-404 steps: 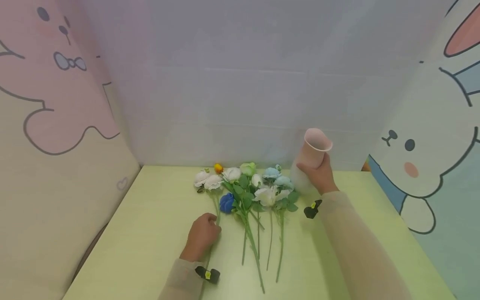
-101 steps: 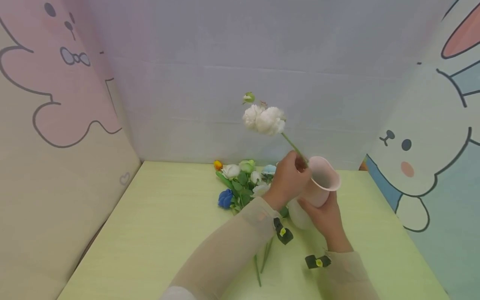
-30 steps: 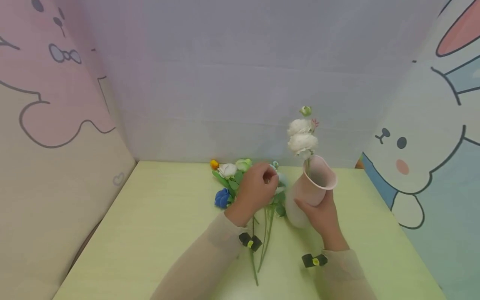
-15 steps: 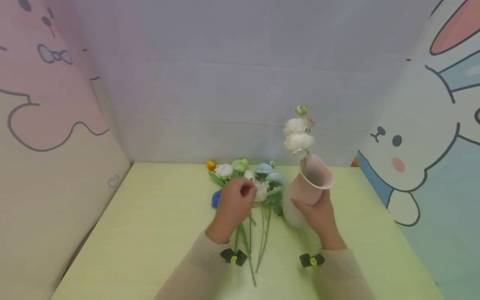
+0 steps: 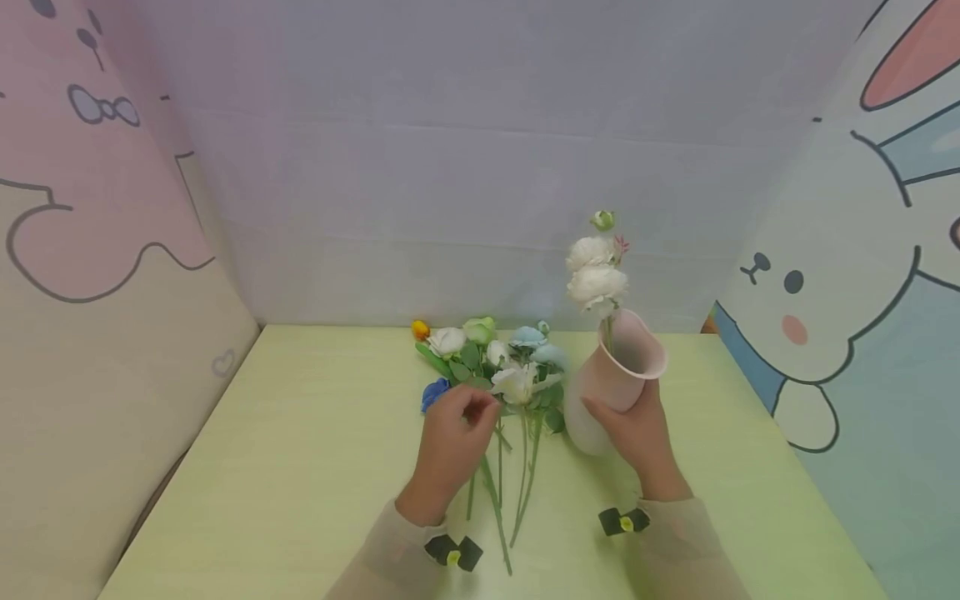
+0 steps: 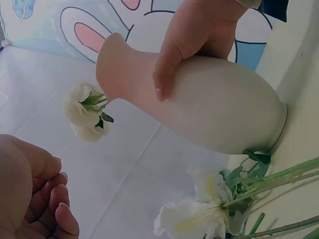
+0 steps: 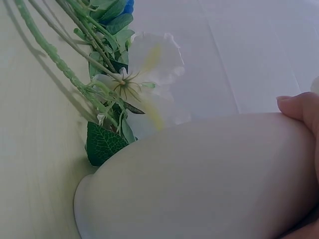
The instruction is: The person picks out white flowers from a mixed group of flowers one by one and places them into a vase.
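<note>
Right hand on vase, left hand curled above the stems

Nearest you, green stems (image 5: 491, 492) trail toward the desk's (image 5: 315, 467) near edge. Your left hand (image 5: 452, 446) hovers beside them, fingers curled in on nothing; your left wrist view shows the thumb tip drawn up to them, a detail small from the head. Your right hand (image 5: 637, 437) is clamped round the vase (image 5: 588, 412), right of the desk's middle, toward the far edge. Only the right wrist view gives its foot up close, at the desktop, a dark leaf (image 7: 103, 143) just beside; whether it sits flat, you cannot tell.

White blooms (image 5: 596, 283) rise from the vase's mouth. The head view adds a green bud (image 5: 602, 220) on top, out of sight from both wrists. Beyond your left hand, loose flower heads (image 5: 516, 383) lie toward the far edge, the orange one (image 5: 420, 330) closest to it.
</note>
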### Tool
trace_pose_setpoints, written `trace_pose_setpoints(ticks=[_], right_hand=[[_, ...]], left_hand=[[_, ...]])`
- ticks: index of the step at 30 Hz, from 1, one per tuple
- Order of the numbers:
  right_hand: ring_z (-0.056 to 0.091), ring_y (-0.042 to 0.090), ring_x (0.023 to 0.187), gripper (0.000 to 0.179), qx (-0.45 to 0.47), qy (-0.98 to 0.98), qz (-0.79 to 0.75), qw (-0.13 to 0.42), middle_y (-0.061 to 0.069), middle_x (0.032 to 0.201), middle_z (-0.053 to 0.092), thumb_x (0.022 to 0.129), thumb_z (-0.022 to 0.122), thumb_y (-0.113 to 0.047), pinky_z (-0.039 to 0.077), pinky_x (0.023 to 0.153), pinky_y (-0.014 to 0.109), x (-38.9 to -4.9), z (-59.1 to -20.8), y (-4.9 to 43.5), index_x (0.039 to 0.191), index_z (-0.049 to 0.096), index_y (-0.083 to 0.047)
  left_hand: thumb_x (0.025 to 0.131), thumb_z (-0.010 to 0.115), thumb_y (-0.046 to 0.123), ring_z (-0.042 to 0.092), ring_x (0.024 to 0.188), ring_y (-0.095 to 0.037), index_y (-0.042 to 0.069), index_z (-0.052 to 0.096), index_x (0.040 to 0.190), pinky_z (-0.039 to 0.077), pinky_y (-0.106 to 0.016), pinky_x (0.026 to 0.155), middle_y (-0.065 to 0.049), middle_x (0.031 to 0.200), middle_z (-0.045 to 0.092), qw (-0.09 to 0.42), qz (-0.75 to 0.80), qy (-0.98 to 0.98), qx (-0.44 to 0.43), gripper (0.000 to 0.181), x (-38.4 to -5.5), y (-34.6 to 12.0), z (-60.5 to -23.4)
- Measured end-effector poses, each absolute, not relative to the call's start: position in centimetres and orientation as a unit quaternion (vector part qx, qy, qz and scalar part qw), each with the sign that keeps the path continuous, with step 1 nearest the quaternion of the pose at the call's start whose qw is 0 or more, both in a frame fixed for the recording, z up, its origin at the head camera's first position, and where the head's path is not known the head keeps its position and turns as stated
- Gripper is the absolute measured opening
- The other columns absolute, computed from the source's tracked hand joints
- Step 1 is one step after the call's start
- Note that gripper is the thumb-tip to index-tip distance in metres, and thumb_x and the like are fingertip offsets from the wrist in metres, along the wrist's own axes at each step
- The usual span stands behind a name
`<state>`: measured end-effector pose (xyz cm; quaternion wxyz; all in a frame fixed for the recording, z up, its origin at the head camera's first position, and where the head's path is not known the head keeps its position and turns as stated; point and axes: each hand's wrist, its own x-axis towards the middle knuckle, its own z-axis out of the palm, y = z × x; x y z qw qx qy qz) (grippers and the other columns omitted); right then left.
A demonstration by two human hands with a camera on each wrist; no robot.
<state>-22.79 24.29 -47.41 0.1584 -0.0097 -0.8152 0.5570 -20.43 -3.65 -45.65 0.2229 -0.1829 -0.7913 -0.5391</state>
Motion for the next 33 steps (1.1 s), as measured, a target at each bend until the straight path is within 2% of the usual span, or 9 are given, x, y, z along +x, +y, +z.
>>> trace_pose_setpoints(ticks=[4,8,14,20,27,33], right_hand=[[0.049,0.032,0.127,0.102,-0.004,-0.812,0.561,0.164,0.014,0.146,0.045,0.083,0.088,-0.015,0.039,0.107,0.055,-22.9,-47.5,24.4,0.16,0.021,-0.015],[0.049,0.032,0.127,0.101,0.0,-0.81,0.563,0.163,0.015,0.145,0.046,0.083,0.088,-0.014,0.039,0.107,0.055,-22.8,-47.6,24.4,0.159,0.023,-0.014],[0.051,0.031,0.124,0.099,-0.01,-0.812,0.562,0.16,0.015,0.143,0.047,0.083,0.088,-0.016,0.041,0.105,0.053,-22.5,-47.8,24.1,0.158,0.024,-0.011],[0.051,0.031,0.124,0.1,-0.009,-0.812,0.56,0.165,0.016,0.143,0.047,0.082,0.088,-0.013,0.04,0.106,0.053,-22.7,-47.8,24.1,0.158,0.024,-0.012],[0.05,0.031,0.125,0.101,-0.004,-0.812,0.557,0.171,0.015,0.144,0.047,0.082,0.088,-0.013,0.04,0.106,0.054,-22.9,-47.6,24.3,0.159,0.023,-0.013],[0.05,0.031,0.125,0.101,-0.001,-0.812,0.558,0.17,0.015,0.145,0.046,0.082,0.088,-0.013,0.04,0.107,0.054,-22.9,-47.4,24.2,0.159,0.023,-0.013]], left_hand=[[0.095,0.073,0.01,0.06,0.078,-0.011,0.01,0.072,0.092,0.054,-0.029,0.068,0.007,0.086,0.065,0.214,-0.545,-0.79,-0.179,0.003,-20.7,-4.0,-46.8],[0.096,0.073,0.015,0.061,0.081,-0.01,0.008,0.073,0.092,0.055,-0.029,0.072,0.007,0.087,0.066,0.195,-0.554,-0.794,-0.158,0.007,-20.9,-4.4,-48.3],[0.095,0.073,0.015,0.062,0.08,-0.011,0.008,0.074,0.094,0.056,-0.03,0.072,0.007,0.087,0.066,0.189,-0.558,-0.793,-0.155,0.007,-20.8,-4.8,-49.5],[0.094,0.074,0.008,0.062,0.078,-0.01,0.009,0.074,0.093,0.056,-0.029,0.069,0.007,0.085,0.065,0.2,-0.543,-0.803,-0.146,0.001,-21.1,-5.2,-49.7],[0.093,0.07,0.005,0.063,0.081,-0.01,0.003,0.074,0.107,0.056,-0.029,0.07,0.002,0.092,0.067,0.188,-0.516,-0.83,-0.098,0.014,-21.8,-5.5,-51.2],[0.092,0.071,0.005,0.065,0.082,-0.014,0.0,0.074,0.107,0.057,-0.033,0.073,-0.003,0.094,0.069,0.17,-0.493,-0.851,-0.063,0.015,-22.1,-5.2,-52.0]])
